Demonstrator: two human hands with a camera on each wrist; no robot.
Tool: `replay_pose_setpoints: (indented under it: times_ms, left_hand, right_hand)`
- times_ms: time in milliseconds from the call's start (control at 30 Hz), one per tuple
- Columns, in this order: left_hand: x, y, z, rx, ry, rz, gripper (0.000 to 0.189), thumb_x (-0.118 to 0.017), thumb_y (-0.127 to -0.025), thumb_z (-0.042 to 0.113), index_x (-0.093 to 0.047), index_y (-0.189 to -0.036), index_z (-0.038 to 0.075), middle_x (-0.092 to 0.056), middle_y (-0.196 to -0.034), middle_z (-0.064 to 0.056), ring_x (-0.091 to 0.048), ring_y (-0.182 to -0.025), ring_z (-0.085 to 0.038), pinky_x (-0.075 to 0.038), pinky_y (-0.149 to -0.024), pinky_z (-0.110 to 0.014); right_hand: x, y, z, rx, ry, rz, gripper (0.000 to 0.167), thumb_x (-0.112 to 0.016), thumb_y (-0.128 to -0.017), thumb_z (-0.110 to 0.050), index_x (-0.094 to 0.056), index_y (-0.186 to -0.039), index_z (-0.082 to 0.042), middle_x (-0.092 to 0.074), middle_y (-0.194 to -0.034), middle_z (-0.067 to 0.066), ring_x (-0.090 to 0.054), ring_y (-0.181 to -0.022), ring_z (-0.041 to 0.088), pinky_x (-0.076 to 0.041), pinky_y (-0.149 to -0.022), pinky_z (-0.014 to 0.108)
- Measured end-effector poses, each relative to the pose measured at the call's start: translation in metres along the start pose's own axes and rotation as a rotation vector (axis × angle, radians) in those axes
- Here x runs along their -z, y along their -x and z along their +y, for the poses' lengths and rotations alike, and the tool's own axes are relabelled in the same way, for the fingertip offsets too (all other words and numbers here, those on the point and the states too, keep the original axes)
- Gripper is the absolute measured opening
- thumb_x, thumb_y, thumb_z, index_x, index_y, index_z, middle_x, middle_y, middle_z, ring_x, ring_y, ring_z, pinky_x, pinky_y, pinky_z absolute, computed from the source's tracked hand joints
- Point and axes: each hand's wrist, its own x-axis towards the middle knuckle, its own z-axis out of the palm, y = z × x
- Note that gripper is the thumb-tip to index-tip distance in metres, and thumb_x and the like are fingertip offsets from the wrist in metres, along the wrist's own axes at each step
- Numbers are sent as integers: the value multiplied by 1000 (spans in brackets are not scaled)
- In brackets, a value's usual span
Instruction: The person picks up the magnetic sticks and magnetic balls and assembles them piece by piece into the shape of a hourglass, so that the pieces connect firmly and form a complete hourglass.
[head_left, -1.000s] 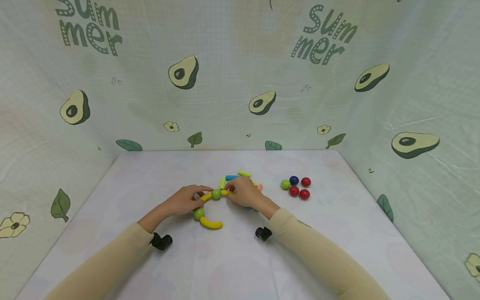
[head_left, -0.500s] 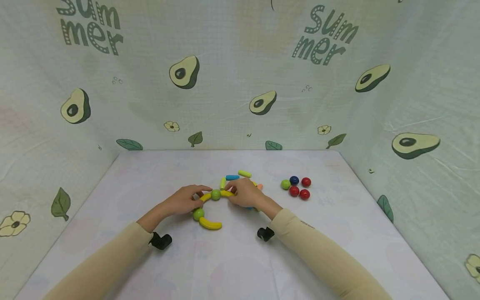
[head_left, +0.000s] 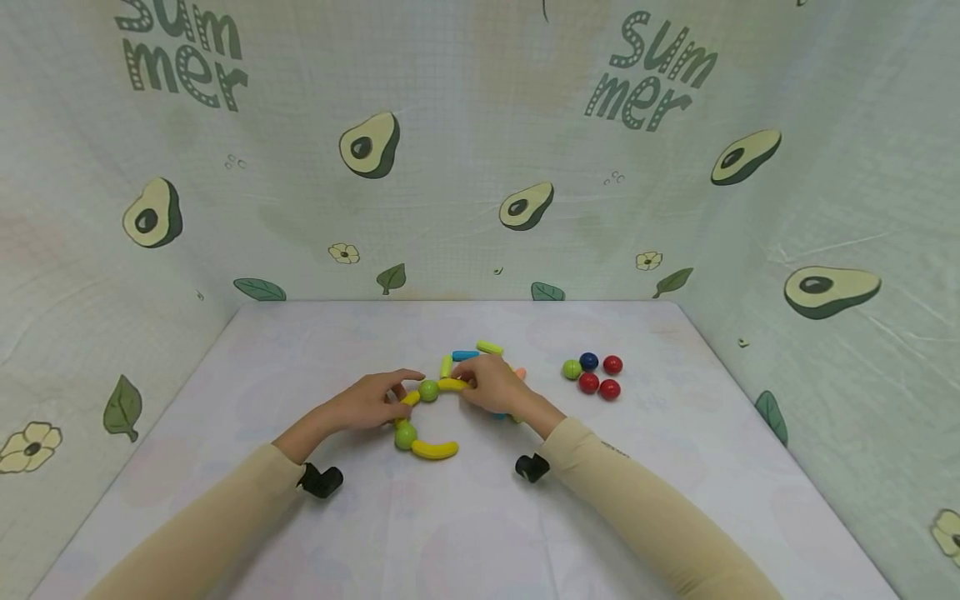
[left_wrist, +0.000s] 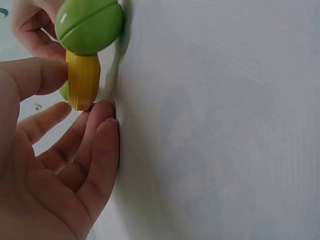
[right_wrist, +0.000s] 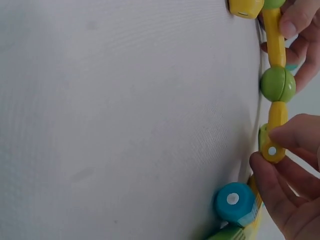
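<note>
A chain of curved yellow rods and green balls lies between the hands. My left hand (head_left: 367, 402) pinches the left yellow rod (left_wrist: 83, 82) between thumb and fingers; its other fingertips come down to the tabletop. Thumb and fingers of my right hand (head_left: 491, 385) pinch the end of the upper yellow rod (head_left: 452, 385), whose tip shows a white dot in the right wrist view. One green ball (right_wrist: 278, 84) joins these two rods. A second green ball (head_left: 406, 435) sits below the left hand, with another yellow rod (head_left: 435, 451) running right from it.
Behind the right hand lie a blue rod (head_left: 466, 356), lime rods (head_left: 489, 347) and other coloured pieces, partly hidden by that hand. To the right is a cluster of red balls (head_left: 610, 389), a dark blue ball (head_left: 588, 361) and a green ball (head_left: 572, 369). Printed curtains surround the table.
The chain has turned: its lower ball and free yellow rod have swung right, while the upper ball has shifted slightly left. Both hands stay nearly in place and keep their pinches.
</note>
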Motion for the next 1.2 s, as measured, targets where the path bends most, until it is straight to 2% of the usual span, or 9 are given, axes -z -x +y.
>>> replay_pose_setpoints:
  times_ms: [267, 500, 767, 1033, 1200]
  left_hand:
    - [-1, -6, 0, -40, -42, 33, 54, -70, -103, 31, -56, -152, 14, -68, -125, -8, -64, -94, -16, -55, -79, -34]
    - [-5, -13, 2, -29, -55, 71, 44, -70, -103, 32, -63, -144, 18, -71, -127, -8, -67, -99, -16, -57, -86, -36]
    - [-9, -17, 1, -18, -55, 87, 33, -70, -102, 29, -68, -134, 18, -73, -111, -2, -66, -89, -14, -56, -79, -33]
    - [-10, -18, 3, 4, -60, 106, 31, -70, -103, 34, -69, -128, 15, -71, -99, 1, -63, -84, -13, -55, -74, -30]
    - [-11, -19, 6, 23, -39, 116, 29, -71, -103, 32, -70, -126, 15, -72, -99, 0, -65, -84, -14, -56, -73, -30]
  right_hand:
    - [-3, -3, -1, 59, 1, -35, 28, -75, -97, -2, -78, -124, -6, -78, -115, 5, -62, -87, 13, -55, -82, 26]
    - [-7, -5, -4, 90, -36, -32, 29, -75, -96, 1, -79, -123, -7, -77, -112, 5, -64, -90, 21, -53, -82, 26]
    - [-9, -7, -6, 47, -68, -17, 26, -73, -95, 3, -79, -120, -5, -78, -113, 5, -71, -104, 17, -58, -94, 31]
    - [-12, -8, -9, 64, -53, 25, 22, -75, -96, 1, -80, -116, -4, -77, -109, 7, -72, -100, 19, -59, -90, 30]
    - [-13, -9, -9, 56, -52, 33, 21, -75, -95, 0, -80, -115, -5, -77, -108, 6, -71, -99, 18, -59, -89, 30]
